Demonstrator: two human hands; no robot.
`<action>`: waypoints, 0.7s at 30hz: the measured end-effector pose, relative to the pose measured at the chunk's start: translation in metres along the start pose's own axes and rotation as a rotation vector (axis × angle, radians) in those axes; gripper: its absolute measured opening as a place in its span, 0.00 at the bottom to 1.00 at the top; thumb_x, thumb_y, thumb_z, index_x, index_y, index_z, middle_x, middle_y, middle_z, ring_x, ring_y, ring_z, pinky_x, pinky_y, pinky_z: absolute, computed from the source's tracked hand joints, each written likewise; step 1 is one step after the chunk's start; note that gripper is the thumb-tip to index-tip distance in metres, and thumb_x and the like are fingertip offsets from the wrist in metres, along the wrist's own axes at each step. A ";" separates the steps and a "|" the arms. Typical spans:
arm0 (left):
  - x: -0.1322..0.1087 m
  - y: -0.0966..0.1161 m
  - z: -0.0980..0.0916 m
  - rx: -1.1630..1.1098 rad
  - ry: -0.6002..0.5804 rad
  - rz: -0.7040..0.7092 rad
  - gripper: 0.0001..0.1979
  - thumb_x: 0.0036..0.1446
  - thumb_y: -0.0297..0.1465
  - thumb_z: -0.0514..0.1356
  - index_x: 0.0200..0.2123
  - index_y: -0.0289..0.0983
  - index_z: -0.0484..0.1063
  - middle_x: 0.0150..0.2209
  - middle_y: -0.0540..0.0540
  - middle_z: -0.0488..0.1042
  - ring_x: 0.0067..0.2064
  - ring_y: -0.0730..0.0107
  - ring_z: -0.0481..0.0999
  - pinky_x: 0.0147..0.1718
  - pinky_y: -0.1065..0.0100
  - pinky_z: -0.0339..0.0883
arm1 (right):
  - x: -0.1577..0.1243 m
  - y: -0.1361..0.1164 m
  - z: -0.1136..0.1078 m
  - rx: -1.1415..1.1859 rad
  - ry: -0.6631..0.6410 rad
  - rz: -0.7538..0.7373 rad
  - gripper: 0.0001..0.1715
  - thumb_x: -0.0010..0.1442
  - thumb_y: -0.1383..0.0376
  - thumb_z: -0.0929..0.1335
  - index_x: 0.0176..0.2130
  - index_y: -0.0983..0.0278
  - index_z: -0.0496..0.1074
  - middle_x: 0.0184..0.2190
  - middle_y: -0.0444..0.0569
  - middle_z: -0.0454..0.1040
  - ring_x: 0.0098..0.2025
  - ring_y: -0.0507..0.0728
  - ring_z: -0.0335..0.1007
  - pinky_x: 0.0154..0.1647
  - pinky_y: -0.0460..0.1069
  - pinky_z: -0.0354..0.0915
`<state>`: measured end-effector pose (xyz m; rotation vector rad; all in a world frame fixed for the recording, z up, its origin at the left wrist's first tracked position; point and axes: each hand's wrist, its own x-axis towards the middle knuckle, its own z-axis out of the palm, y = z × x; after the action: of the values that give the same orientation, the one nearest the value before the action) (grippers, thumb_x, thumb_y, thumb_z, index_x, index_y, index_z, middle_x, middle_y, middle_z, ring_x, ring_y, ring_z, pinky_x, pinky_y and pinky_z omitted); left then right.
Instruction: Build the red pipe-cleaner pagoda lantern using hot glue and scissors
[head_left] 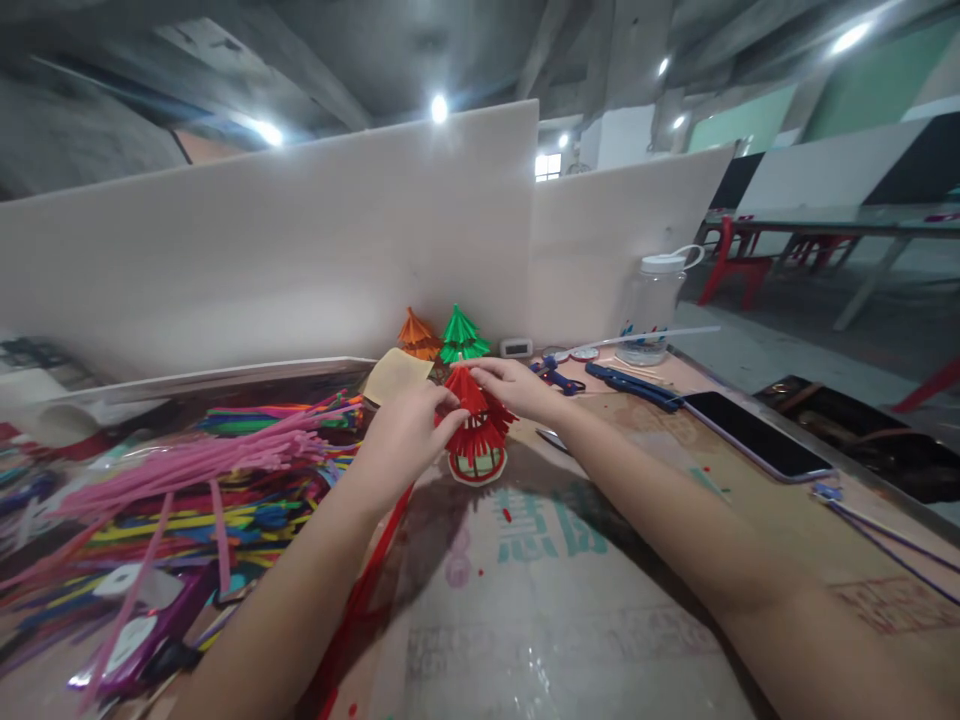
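Note:
A small red tiered craft tree [480, 432] with fringed layers stands upright in front of me on a round pale base [478, 466] with a red ring. My left hand [411, 425] is at its left side, thumb and fingers closed on the red fringe. From the right, my right hand [511, 385] reaches over the top, its fingers pinching near the tip and partly hiding it. Behind it stand an orange tiered tree [418, 335] and a green tiered tree [462, 335]. A yellowish square sheet [397, 376] lies just beyond my left hand.
Pink strips [202, 465] and several coloured ones heap up at left, beside a purple device [146, 640]. On the right lie a glue gun [556, 377], a blue-handled tool [634, 386] and a phone [757, 435]. A water bottle [649, 310] stands by the white partition [300, 250].

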<state>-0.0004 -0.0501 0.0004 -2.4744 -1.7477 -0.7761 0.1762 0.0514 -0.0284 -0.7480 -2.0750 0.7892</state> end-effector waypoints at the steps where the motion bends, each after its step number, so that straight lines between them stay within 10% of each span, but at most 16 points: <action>1: 0.000 -0.003 -0.001 -0.009 -0.012 0.014 0.12 0.64 0.38 0.58 0.37 0.38 0.79 0.38 0.45 0.81 0.41 0.60 0.78 0.39 0.62 0.66 | -0.002 -0.001 0.001 -0.003 0.001 -0.004 0.21 0.70 0.65 0.61 0.56 0.63 0.76 0.53 0.51 0.80 0.51 0.56 0.77 0.54 0.52 0.70; 21: 0.000 -0.010 -0.017 -0.091 0.036 -0.027 0.15 0.63 0.38 0.56 0.36 0.39 0.82 0.34 0.47 0.83 0.33 0.63 0.78 0.33 0.66 0.63 | -0.014 -0.028 -0.017 -0.275 -0.019 0.007 0.17 0.65 0.57 0.67 0.47 0.64 0.78 0.32 0.47 0.78 0.31 0.53 0.69 0.31 0.46 0.57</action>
<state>-0.0156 -0.0513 0.0132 -2.4803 -1.7764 -0.9167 0.1910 0.0281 -0.0061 -0.8988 -2.2258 0.5209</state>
